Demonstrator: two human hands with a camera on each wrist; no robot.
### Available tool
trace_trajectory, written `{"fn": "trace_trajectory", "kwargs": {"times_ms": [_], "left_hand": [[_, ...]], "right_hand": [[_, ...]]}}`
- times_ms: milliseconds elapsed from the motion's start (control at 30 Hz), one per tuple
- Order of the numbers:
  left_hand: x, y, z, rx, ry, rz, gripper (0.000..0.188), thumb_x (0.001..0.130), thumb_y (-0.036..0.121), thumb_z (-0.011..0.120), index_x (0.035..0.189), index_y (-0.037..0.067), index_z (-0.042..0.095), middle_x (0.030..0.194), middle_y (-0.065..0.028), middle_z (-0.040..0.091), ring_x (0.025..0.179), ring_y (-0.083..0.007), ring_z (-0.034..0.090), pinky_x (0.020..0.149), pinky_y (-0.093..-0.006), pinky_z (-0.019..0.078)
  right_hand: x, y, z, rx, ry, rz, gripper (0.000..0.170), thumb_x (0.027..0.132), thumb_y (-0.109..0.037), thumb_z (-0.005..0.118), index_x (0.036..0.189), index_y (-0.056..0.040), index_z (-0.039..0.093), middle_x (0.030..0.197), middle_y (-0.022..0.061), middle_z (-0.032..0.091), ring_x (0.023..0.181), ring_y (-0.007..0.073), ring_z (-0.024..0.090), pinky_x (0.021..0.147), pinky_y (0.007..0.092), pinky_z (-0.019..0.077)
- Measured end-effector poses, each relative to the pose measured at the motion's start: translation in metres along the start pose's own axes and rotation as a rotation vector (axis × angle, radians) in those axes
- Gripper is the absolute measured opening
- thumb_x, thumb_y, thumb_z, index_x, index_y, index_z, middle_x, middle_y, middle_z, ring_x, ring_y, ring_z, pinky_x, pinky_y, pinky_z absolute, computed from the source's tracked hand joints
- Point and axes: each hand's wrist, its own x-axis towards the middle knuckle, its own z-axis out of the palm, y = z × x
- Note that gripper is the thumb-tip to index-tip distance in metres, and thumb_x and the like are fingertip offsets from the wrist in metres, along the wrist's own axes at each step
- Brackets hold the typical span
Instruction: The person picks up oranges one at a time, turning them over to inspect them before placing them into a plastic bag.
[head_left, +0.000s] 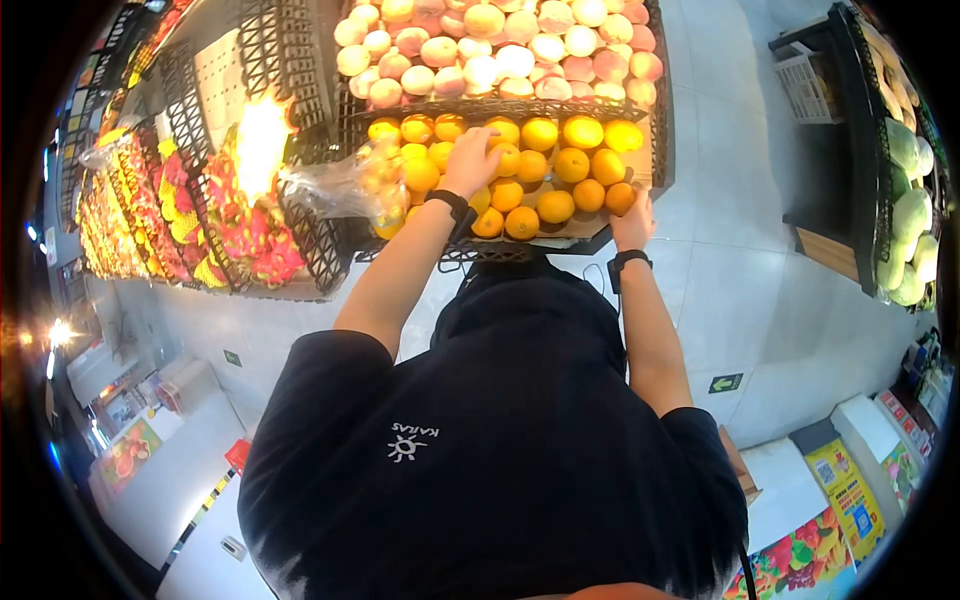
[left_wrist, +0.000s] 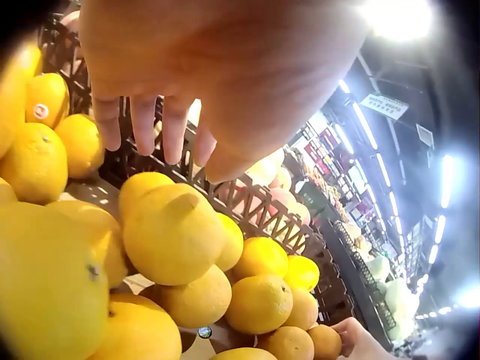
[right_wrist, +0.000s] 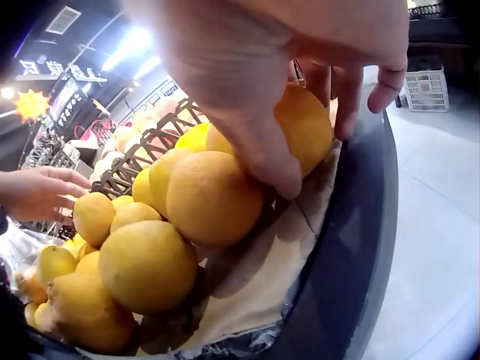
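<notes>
Oranges [head_left: 555, 207] lie in rows in a dark crate with lattice sides, several with bare liner between them. At the crate's right end my right hand [head_left: 632, 222] grips an orange [right_wrist: 304, 127], thumb on one side and fingers curled over the other. Another orange [right_wrist: 214, 199] sits right beside that thumb. Over the left half of the fruit hovers my left hand [head_left: 468, 168], palm down, its fingers loosely extended and holding nothing. In the left wrist view those fingers [left_wrist: 142, 124] hang above the oranges near the lattice divider [left_wrist: 247, 202].
Peaches [head_left: 480, 70] fill the crate beyond the divider. A clear plastic bag [head_left: 335, 185] lies at the left, overlapping some oranges. Dragon fruit [head_left: 265, 240] stand further left. On the right, across the tiled floor [head_left: 710, 200], is a rack with pale green melons [head_left: 905, 230].
</notes>
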Motion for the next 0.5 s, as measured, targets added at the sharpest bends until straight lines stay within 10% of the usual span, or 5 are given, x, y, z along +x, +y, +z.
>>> {"fn": "trace_trajectory", "kwargs": {"times_ms": [400,500], "left_hand": [[0.005,0.019,0.034,-0.041,-0.092,-0.07,0.041,0.073,0.011,0.087,0.111,0.012,0.071,0.12,-0.0118,0.06,0.117,-0.0377,0.054,0.103,-0.0458,0.0465],[0.009,0.016,0.02,0.05,0.157,-0.041,0.04,0.075,0.012,0.086,0.111,0.01,0.069,0.117,-0.0124,0.061,0.115,-0.0373,0.057,0.1,-0.0454,0.0476]], "right_hand": [[0.007,0.0,-0.005,0.12,-0.079,-0.019,0.084,0.073,-0.014,0.09,0.146,-0.0122,0.049,0.132,0.0149,0.056,0.12,0.0418,0.061,0.095,0.0505,0.0556],[0.004,-0.003,-0.012,0.19,0.02,-0.024,0.081,0.073,-0.013,0.088,0.145,-0.0141,0.051,0.132,0.0151,0.057,0.117,0.0421,0.063,0.093,0.0495,0.0569]]}}
